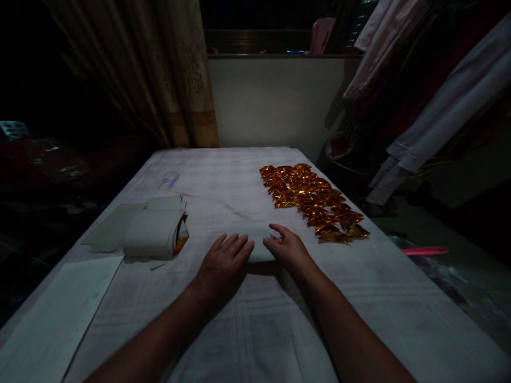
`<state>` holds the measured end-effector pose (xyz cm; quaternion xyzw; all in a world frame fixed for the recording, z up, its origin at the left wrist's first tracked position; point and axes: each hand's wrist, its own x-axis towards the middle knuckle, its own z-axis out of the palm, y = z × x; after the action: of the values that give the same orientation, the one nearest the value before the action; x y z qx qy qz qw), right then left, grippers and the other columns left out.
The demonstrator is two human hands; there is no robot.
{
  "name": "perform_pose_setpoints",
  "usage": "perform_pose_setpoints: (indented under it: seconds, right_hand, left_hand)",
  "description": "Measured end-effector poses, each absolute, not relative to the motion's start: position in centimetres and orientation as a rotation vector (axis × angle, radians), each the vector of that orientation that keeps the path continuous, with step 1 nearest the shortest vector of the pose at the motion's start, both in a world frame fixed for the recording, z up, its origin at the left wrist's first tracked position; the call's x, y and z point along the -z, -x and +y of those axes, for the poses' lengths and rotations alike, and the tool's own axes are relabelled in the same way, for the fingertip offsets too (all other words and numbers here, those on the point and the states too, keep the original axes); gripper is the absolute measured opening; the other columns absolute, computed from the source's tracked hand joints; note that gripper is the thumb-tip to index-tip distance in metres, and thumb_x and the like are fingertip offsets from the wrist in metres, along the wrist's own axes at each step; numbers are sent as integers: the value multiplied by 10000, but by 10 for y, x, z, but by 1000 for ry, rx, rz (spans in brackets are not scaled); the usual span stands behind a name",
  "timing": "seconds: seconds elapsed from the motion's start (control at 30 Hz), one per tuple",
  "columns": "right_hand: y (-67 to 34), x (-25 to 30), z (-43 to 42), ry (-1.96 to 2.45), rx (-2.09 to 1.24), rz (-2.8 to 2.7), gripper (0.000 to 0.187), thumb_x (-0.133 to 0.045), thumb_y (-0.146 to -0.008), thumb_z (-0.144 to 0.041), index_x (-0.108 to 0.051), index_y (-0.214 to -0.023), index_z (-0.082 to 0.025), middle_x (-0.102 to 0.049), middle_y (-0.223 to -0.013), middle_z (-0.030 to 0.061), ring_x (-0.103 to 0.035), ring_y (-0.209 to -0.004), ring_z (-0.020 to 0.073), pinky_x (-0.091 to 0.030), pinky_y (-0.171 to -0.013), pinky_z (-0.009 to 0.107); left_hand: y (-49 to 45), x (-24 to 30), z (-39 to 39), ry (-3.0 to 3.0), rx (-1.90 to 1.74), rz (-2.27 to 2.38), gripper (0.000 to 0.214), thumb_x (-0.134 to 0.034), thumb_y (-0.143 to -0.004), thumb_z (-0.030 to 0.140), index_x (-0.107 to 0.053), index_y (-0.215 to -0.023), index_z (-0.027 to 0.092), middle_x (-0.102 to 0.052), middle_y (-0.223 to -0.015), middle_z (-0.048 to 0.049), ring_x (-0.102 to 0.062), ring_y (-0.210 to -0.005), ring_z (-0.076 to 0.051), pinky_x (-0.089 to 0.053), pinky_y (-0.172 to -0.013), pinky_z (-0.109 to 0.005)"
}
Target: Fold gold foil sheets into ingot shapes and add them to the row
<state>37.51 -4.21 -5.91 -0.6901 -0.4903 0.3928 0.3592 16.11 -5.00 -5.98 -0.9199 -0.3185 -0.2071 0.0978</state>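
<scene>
My left hand (223, 263) lies flat with fingers stretched out, pressing on a small white folded sheet (259, 246) in the middle of the cloth-covered table (223, 175). My right hand (288, 248) rests on the sheet's right edge, fingers curled against it and thumb out. To the right lie several shiny gold-orange folded paper pieces (313, 201) in rows. A stack of folded white sheets with a gold underside (154, 234) sits to the left.
A flat pale sheet (56, 314) lies at the table's near left corner. A curtain (159, 74) hangs behind on the left, and clothes (431, 96) hang on the right. A pink object (425, 250) lies beyond the table's right edge.
</scene>
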Motion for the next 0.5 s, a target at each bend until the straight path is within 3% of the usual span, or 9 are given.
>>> perform_pose_setpoints:
  seconds: [0.17, 0.27, 0.33, 0.4, 0.5]
  right_hand:
    - [-384, 61, -42, 1729, -1028, -1318, 558, -676, -833, -316, -604, -1356, -133, -598, -636, -27, -592, -597, 158, -444, -550, 249]
    - [-396, 49, -49, 1709, -911, -1522, 485, -630, -881, -331, -624, -1337, -168, -700, -822, 42, -653, -708, 185, -517, -654, 304]
    - [-402, 38, -59, 1598, -779, -1717, 484, -688, -851, -352, -646, -1315, -216, -703, -1125, 101, -683, -937, 227, -547, -815, 363]
    - [-404, 28, -72, 1471, -681, -1948, 522, -780, -784, -353, -668, -1285, -259, -596, -1388, 117, -577, -1250, 284, -486, -1012, 432]
    - [-400, 23, -89, 1365, -579, -2228, 578, -846, -741, -308, -666, -1288, -262, -548, -1469, 131, -495, -1356, 311, -422, -1077, 474]
  left_hand:
    - [-154, 66, -50, 2757, 665, -903, 455, -474, -900, 73, -602, -1330, 150, -705, -1277, -142, -663, -1177, -279, -483, -1039, -480]
    - [-151, 66, -52, 2788, 707, -935, 438, -456, -878, 43, -613, -1273, 150, -744, -1194, -122, -705, -1092, -258, -513, -998, -466]
    - [-152, 64, -55, 2819, 749, -966, 413, -457, -872, 44, -615, -1238, 152, -761, -1135, -114, -724, -1028, -248, -525, -974, -467]
    - [-153, 61, -59, 2846, 799, -993, 364, -464, -882, 60, -620, -1197, 155, -771, -1066, -107, -733, -972, -243, -525, -963, -471]
    - [-157, 56, -64, 2887, 862, -1035, 255, -461, -941, 121, -629, -1127, 169, -772, -984, -83, -732, -910, -234, -506, -975, -476]
